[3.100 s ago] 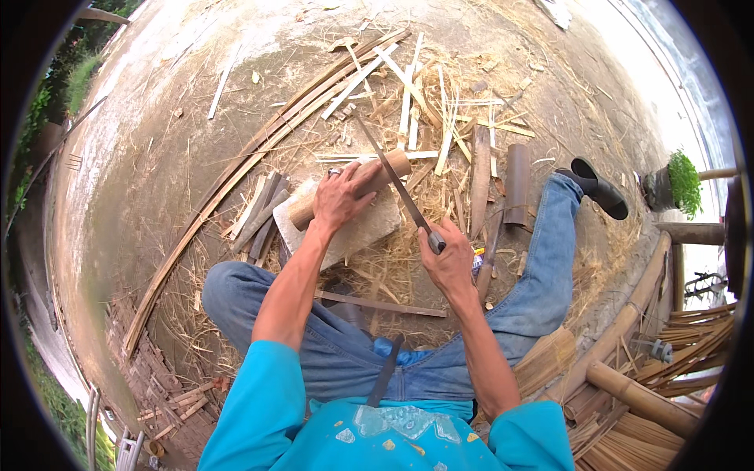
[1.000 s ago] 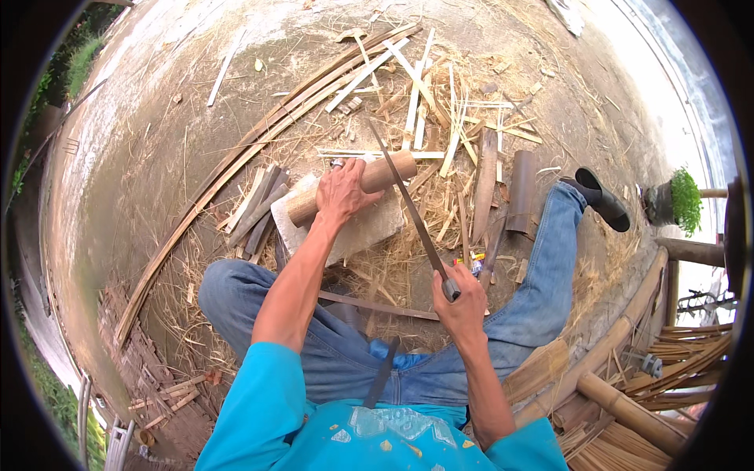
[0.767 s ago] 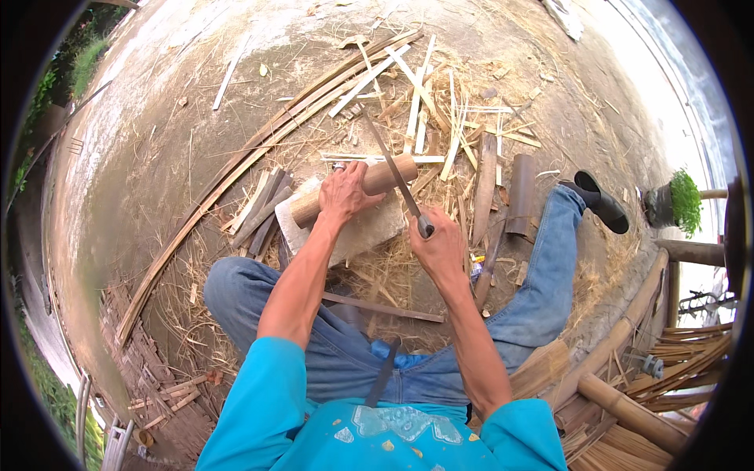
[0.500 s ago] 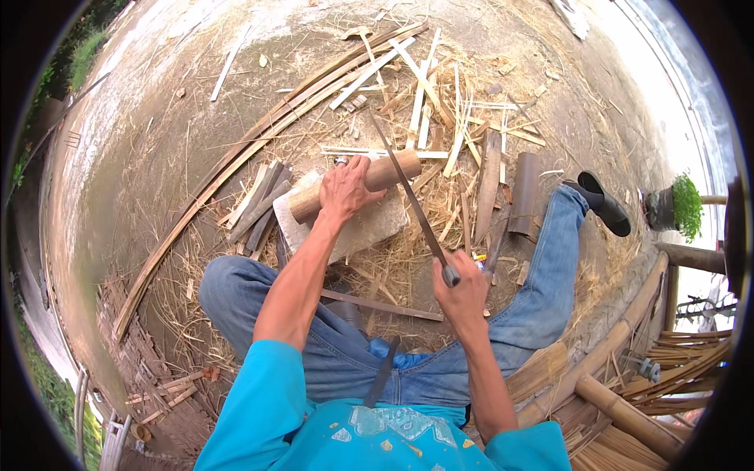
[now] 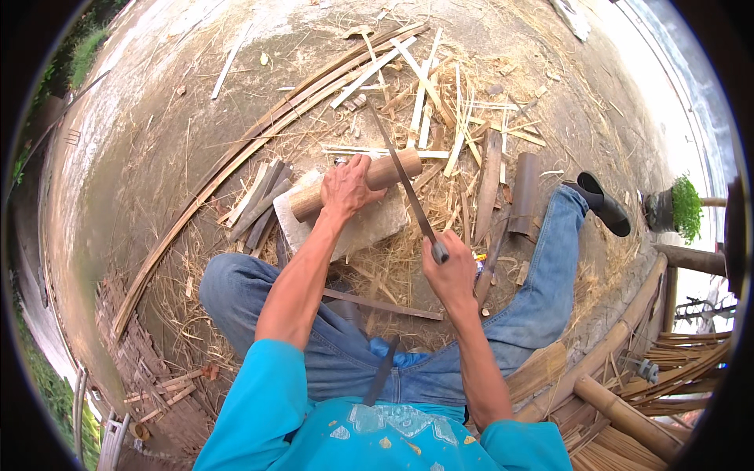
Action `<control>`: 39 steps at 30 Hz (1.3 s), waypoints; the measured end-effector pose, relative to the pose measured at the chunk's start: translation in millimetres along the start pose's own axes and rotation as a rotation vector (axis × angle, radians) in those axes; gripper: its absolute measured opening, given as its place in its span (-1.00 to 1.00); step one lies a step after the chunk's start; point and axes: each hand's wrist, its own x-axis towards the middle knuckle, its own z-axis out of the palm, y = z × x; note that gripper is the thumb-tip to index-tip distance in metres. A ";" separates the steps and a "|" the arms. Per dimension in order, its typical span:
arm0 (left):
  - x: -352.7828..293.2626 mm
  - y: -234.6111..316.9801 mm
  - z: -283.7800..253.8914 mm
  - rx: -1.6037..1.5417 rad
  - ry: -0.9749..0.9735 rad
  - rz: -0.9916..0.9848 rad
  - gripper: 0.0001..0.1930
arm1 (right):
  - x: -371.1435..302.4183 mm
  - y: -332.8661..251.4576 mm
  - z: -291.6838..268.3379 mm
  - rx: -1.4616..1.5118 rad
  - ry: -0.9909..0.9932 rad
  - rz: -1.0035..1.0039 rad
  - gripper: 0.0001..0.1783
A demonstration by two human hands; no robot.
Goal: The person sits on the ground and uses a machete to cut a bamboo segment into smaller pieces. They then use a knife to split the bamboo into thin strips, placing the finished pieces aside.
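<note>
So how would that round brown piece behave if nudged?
The round brown piece might roll, being cylindrical, though the left hand gripping it likely prevents that on the pale block. It is probably stiff: it looks straight, with no visible sag.

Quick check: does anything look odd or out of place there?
A dark flat strip lies over the lap, an odd resting place; I cannot tell if it is a blade. Shavings are strewn about; nothing looks wrong where the saw crosses the tube.
</note>
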 end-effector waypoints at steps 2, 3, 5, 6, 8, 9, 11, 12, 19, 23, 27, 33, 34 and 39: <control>11.3 5.5 -4.0 -0.025 -0.037 0.013 -0.26 | 43.6 -4.9 13.1 0.001 0.003 0.009 -0.68; 12.5 7.1 -6.0 -0.043 -0.058 0.010 -0.26 | 53.0 -8.6 13.3 0.002 -0.015 0.018 -0.69; 14.7 8.2 -11.1 -0.022 -0.143 -0.032 -0.26 | 40.8 -4.7 7.7 0.011 -0.041 0.054 -0.69; 17.2 6.4 -13.6 -0.011 -0.178 -0.058 -0.27 | 16.1 3.8 2.8 0.019 -0.051 0.069 -0.68; 8.4 -1.7 -9.6 0.012 -0.136 -0.049 -0.27 | -39.4 13.5 -20.3 0.042 -0.018 0.025 -0.67; 7.7 -1.1 -7.8 0.025 -0.115 -0.031 -0.27 | -51.3 13.6 -28.2 0.044 -0.028 0.042 -0.66; 5.1 -0.2 -4.9 0.019 -0.087 -0.030 -0.27 | -63.1 11.8 -36.9 0.049 -0.050 0.071 -0.66; 2.7 -1.0 -4.3 0.016 -0.071 -0.032 -0.27 | -49.9 12.0 -24.2 0.026 -0.034 0.038 -0.67; 14.4 2.7 2.8 -0.027 -0.041 0.010 -0.26 | 33.7 -1.7 10.1 0.005 -0.033 0.045 -0.70; 11.7 -3.1 -4.8 -0.011 -0.118 -0.038 -0.24 | -59.8 12.9 -28.6 0.035 0.013 0.029 -0.63; -0.7 1.0 -2.5 -0.020 0.010 -0.003 -0.33 | -27.6 6.0 -6.3 0.046 0.021 0.033 -0.70; 14.3 2.1 -3.1 -0.023 -0.101 -0.032 -0.27 | 30.0 -4.6 9.0 -0.021 -0.026 0.057 -0.68; 14.7 -1.7 -4.1 -0.033 -0.115 -0.045 -0.26 | 1.2 3.0 -1.6 -0.018 -0.003 0.034 -0.69; 6.5 -3.4 -6.8 -0.019 -0.129 -0.065 -0.24 | -69.4 7.6 -34.0 0.054 -0.011 0.065 -0.60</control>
